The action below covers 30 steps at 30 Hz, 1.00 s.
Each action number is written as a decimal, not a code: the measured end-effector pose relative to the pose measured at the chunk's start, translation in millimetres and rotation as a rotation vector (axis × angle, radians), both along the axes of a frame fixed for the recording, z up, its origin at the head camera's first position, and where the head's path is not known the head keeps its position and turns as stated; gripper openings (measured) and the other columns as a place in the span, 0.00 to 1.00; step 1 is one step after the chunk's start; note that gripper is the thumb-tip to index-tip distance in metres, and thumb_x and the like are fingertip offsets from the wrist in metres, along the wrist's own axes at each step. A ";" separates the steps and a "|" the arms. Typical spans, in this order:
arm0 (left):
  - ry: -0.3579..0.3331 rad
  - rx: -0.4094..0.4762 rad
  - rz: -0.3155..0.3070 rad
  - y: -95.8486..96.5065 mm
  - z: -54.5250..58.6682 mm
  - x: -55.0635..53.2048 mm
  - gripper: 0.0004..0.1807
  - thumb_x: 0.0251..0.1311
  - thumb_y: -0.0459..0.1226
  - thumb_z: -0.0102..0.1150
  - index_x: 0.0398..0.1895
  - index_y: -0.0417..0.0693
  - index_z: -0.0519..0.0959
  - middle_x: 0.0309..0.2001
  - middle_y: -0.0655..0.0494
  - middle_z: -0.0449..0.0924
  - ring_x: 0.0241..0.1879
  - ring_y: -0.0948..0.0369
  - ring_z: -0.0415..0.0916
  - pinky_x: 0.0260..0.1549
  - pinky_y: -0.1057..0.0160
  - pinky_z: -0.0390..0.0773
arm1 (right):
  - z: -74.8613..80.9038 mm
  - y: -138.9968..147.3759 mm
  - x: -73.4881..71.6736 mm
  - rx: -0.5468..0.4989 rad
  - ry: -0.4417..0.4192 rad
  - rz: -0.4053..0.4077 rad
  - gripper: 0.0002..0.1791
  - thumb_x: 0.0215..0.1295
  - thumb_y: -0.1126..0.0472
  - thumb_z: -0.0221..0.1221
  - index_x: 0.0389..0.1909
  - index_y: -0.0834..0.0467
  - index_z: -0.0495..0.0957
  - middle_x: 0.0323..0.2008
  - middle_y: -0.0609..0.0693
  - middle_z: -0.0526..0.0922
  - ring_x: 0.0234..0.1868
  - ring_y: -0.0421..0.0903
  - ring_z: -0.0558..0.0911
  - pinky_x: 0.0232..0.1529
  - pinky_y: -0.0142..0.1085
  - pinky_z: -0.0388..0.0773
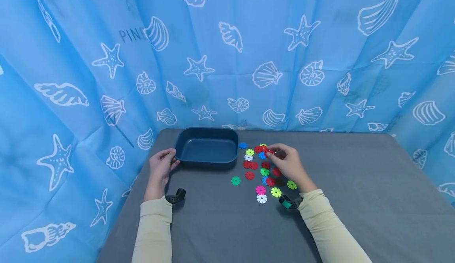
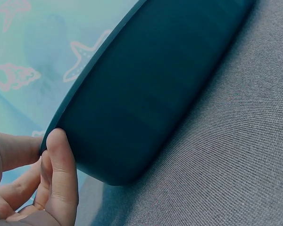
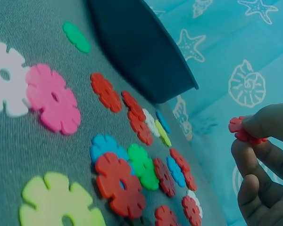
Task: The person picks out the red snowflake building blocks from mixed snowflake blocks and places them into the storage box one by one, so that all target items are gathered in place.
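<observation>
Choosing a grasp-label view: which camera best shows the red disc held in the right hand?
Right wrist: the red disc looks larger there, set against the blue curtain, pinched by the right hand. The head view shows it small, near other discs; the left wrist doesn't show it.

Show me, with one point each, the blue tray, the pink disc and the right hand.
Blue tray [image 1: 207,151], head view: its bare inside floor.
Pink disc [image 3: 47,103], right wrist view: flat face, beside the hole.
Right hand [image 1: 288,163], head view: its back.
</observation>
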<state>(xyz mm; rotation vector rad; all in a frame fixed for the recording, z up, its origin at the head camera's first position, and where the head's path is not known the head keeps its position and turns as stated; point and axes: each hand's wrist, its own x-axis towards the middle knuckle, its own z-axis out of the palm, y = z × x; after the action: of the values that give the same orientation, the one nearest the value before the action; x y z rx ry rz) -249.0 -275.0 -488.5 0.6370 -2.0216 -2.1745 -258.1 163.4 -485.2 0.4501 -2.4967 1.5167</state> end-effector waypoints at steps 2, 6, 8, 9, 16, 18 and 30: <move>-0.003 -0.006 0.000 -0.6 1.3 -0.6 0.26 0.78 0.45 0.60 0.70 0.40 0.75 0.58 0.51 0.73 0.50 0.58 0.75 0.48 0.69 0.88 | 1.1 -2.5 -0.7 -0.012 0.006 0.000 0.14 0.74 0.61 0.67 0.55 0.64 0.85 0.48 0.59 0.89 0.43 0.55 0.88 0.43 0.29 0.84; -0.015 -0.011 0.000 -1.2 2.1 -1.0 0.27 0.77 0.46 0.60 0.71 0.41 0.74 0.59 0.51 0.73 0.50 0.58 0.75 0.49 0.69 0.88 | 3.0 -6.3 -1.2 -0.026 0.004 -0.004 0.14 0.74 0.62 0.66 0.55 0.64 0.85 0.48 0.59 0.88 0.42 0.54 0.87 0.42 0.29 0.84; -0.018 -0.014 0.003 -1.2 1.6 -0.8 0.26 0.78 0.46 0.60 0.71 0.42 0.75 0.59 0.51 0.73 0.51 0.57 0.76 0.49 0.69 0.88 | 3.7 -7.9 -1.6 -0.029 0.003 -0.002 0.14 0.74 0.62 0.66 0.55 0.64 0.85 0.48 0.59 0.88 0.42 0.54 0.87 0.41 0.28 0.83; -0.018 -0.014 0.005 -1.2 1.4 -0.7 0.26 0.78 0.46 0.60 0.71 0.42 0.75 0.59 0.50 0.73 0.51 0.57 0.76 0.49 0.69 0.88 | 3.8 -8.6 -1.8 -0.030 0.003 -0.001 0.14 0.74 0.62 0.66 0.55 0.65 0.85 0.48 0.59 0.88 0.43 0.54 0.87 0.41 0.28 0.83; -0.021 -0.016 0.006 -1.6 0.0 -1.2 0.27 0.77 0.47 0.60 0.71 0.42 0.74 0.59 0.51 0.73 0.51 0.57 0.76 0.50 0.68 0.88 | 4.6 -12.2 -3.3 -0.045 0.012 0.009 0.14 0.74 0.64 0.66 0.56 0.66 0.84 0.49 0.61 0.88 0.45 0.58 0.88 0.43 0.27 0.83; -0.020 -0.016 0.002 -1.6 0.1 -1.6 0.27 0.77 0.47 0.60 0.71 0.42 0.74 0.59 0.51 0.73 0.52 0.57 0.76 0.51 0.68 0.88 | 5.5 -13.0 -3.4 -0.046 0.008 0.008 0.14 0.74 0.64 0.66 0.56 0.66 0.84 0.49 0.61 0.88 0.45 0.58 0.88 0.43 0.27 0.83; -0.017 -0.016 0.006 -2.8 -2.0 -1.3 0.26 0.77 0.46 0.60 0.70 0.42 0.75 0.59 0.49 0.74 0.52 0.57 0.77 0.49 0.69 0.88 | 11.3 -22.5 -6.7 -0.066 0.030 -0.015 0.14 0.74 0.62 0.67 0.55 0.63 0.85 0.49 0.59 0.88 0.45 0.53 0.86 0.44 0.27 0.83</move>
<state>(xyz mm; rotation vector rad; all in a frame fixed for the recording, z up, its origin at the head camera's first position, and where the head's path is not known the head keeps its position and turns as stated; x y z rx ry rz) -250.3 -277.8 -490.5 0.6604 -2.0408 -2.1545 -264.8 140.9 -473.9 0.4388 -2.4144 1.5697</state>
